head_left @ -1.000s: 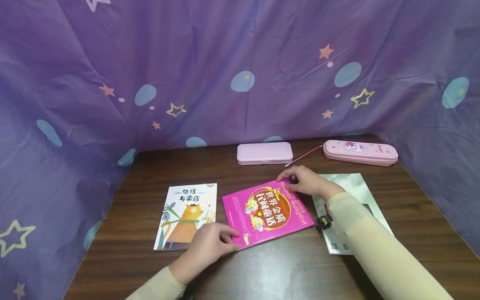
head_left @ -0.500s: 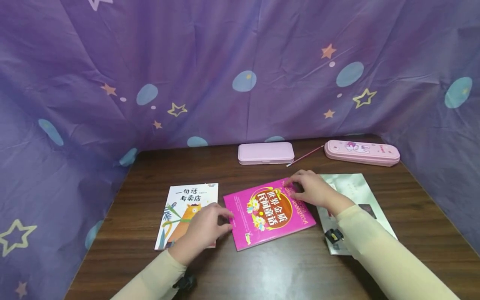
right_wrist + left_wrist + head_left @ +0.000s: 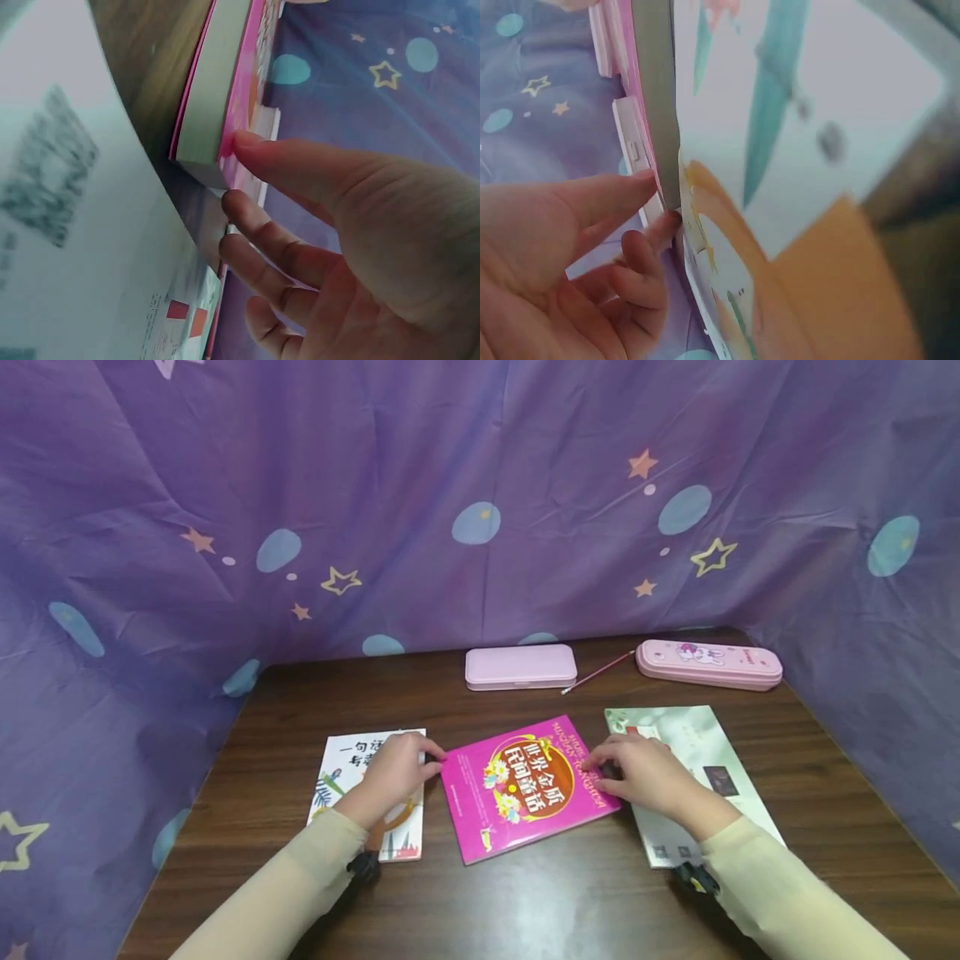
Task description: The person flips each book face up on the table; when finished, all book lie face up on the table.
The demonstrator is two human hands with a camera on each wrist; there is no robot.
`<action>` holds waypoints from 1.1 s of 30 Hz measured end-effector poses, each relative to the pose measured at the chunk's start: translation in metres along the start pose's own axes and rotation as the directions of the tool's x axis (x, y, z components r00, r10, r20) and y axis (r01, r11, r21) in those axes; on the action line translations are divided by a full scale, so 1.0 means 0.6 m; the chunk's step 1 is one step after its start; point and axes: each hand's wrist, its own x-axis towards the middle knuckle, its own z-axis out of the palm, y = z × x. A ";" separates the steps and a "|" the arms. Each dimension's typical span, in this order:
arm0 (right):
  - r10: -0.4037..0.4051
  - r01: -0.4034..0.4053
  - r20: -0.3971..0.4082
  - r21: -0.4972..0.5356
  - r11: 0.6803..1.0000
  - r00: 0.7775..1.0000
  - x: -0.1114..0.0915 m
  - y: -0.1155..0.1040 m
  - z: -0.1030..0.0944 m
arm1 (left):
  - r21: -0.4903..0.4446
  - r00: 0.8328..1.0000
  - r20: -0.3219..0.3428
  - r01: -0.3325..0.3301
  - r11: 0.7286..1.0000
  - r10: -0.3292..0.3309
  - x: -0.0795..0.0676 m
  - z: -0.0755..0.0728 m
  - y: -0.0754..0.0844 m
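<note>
Tilted on the wooden table lies a thick pink book (image 3: 517, 785) with an oval title on its cover. My left hand (image 3: 395, 772) reaches over a white picture book (image 3: 405, 843), its thumb and index fingertips at the pink book's left edge. At the other side, my right hand (image 3: 641, 768) rests its fingertips on the pink book's right edge, above a pale green book (image 3: 701, 735). In the right wrist view the thumb touches the pink cover (image 3: 238, 127) near a corner, and the other fingers are loosely bent. Neither hand grips around the book.
At the back of the table (image 3: 360, 693) sit a plain pink pencil case (image 3: 520, 667) and a pink case with a rabbit print (image 3: 708, 663). A red pencil (image 3: 597, 672) lies between them. A purple star-patterned curtain (image 3: 420, 527) hangs behind and at both sides.
My left hand has moved up along the pink book's left side, from its lower corner to its upper corner. My right hand has slid down the right side. The pink book stays nearly in place.
</note>
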 end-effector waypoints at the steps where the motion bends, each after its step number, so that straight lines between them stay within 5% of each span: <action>1: -0.004 0.004 0.000 0.006 1.000 1.000 -0.004 -0.001 0.000 | -0.006 1.000 0.003 -0.006 1.000 0.006 0.002 0.000 -0.001; 14: -0.023 0.021 0.041 0.057 0.998 0.999 -0.033 -0.010 -0.010 | -0.049 0.999 0.037 0.028 0.998 -0.026 0.010 0.001 -0.009; 33: -0.040 0.040 0.000 0.023 0.999 0.999 -0.017 0.006 -0.004 | -0.022 0.995 0.096 0.044 0.999 -0.042 -0.010 -0.003 -0.010</action>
